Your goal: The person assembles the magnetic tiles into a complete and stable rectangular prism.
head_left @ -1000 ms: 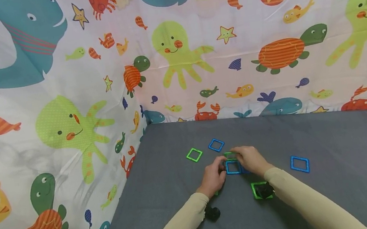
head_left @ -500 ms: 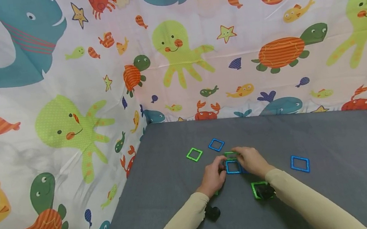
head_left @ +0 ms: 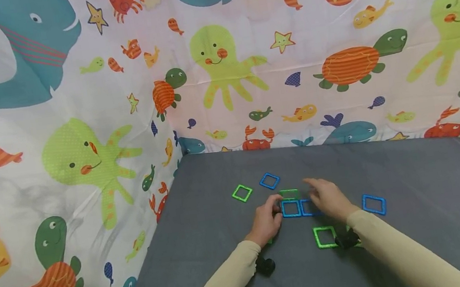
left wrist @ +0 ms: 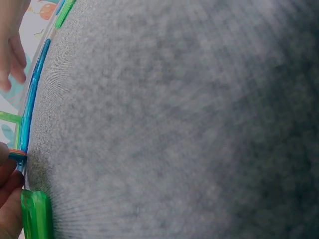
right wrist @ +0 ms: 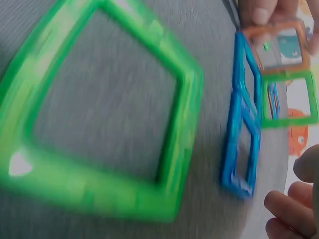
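L hand (head_left: 265, 220) pinches orange sq. (right wrist: 286, 68), upright at L end of L blue sq. (head_left: 292, 216); R hand (head_left: 330, 198) empty, fingers loosely bent, by R blue sq. (head_left: 310, 215). Blue row flat, long axis L–R btwn hands. Green sq. (head_left: 288, 190) upright on far side, edge to orange, L hand nearer. Loose green (head_left: 327, 246) nr R wrist, loose blue (head_left: 375, 212) further R on table (head_left: 447, 202).

A blue square frame (head_left: 292, 216) lies flat, its right side against a second blue frame (right wrist: 229, 149). A green frame (right wrist: 290, 122) stands upright at the first's far edge, an orange frame (right wrist: 284, 69) at its left.
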A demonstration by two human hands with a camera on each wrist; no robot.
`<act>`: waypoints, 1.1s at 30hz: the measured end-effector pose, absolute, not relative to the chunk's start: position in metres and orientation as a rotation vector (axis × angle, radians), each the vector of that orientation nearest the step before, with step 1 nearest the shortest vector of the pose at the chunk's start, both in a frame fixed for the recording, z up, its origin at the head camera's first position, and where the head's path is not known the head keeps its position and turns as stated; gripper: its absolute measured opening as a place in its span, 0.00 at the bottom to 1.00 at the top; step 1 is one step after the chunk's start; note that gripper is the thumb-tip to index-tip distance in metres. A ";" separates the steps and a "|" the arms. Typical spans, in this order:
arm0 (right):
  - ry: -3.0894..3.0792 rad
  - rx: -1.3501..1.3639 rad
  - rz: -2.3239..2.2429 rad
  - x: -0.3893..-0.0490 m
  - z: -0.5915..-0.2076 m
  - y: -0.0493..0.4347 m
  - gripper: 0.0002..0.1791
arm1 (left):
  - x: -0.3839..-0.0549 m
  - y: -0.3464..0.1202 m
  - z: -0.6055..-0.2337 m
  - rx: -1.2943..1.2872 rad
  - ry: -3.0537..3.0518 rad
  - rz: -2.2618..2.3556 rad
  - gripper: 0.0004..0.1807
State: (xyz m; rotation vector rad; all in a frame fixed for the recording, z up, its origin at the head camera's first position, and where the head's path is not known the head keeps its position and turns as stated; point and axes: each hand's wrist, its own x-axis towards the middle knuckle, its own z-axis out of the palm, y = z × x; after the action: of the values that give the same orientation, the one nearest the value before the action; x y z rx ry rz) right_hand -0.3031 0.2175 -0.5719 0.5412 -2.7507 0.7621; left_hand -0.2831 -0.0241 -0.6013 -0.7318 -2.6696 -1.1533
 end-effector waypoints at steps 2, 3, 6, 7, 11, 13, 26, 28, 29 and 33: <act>-2.760 0.542 0.749 -0.303 -0.568 0.226 0.25 | -0.283 -0.025 -0.600 -0.724 -2.664 -1.155 0.23; -2.763 0.543 0.738 -0.302 -0.566 0.232 0.25 | -0.283 -0.025 -0.600 -0.720 -2.664 -1.153 0.23; -2.775 0.530 0.695 -0.298 -0.562 0.249 0.25 | -0.284 -0.024 -0.600 -0.720 -2.671 -1.144 0.23; -2.784 0.518 0.682 -0.296 -0.560 0.255 0.24 | -0.284 -0.024 -0.601 -0.718 -2.677 -1.144 0.23; -2.821 0.434 0.663 -0.286 -0.556 0.280 0.24 | -0.284 -0.023 -0.604 -0.728 -2.677 -1.151 0.23; -2.831 0.395 0.659 -0.282 -0.556 0.292 0.24 | -0.284 -0.023 -0.605 -0.733 -2.675 -1.153 0.23; -2.877 0.311 0.616 -0.253 -0.567 0.349 0.23 | -0.282 -0.022 -0.605 -0.705 -2.699 -1.184 0.23; -2.876 0.297 0.619 -0.250 -0.567 0.355 0.23 | -0.282 -0.022 -0.604 -0.704 -2.694 -1.181 0.23; -2.877 0.297 0.617 -0.248 -0.567 0.358 0.23 | -0.282 -0.022 -0.603 -0.705 -2.690 -1.178 0.23; -2.880 0.327 0.602 -0.243 -0.569 0.366 0.23 | -0.283 -0.022 -0.602 -0.707 -2.684 -1.174 0.23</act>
State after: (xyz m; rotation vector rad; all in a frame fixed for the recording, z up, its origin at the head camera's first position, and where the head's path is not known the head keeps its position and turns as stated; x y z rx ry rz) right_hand -0.2435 0.3657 -0.5694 0.3270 -2.8800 0.6016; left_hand -0.2830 -0.0225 -0.6018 -0.7073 -2.6839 -1.1739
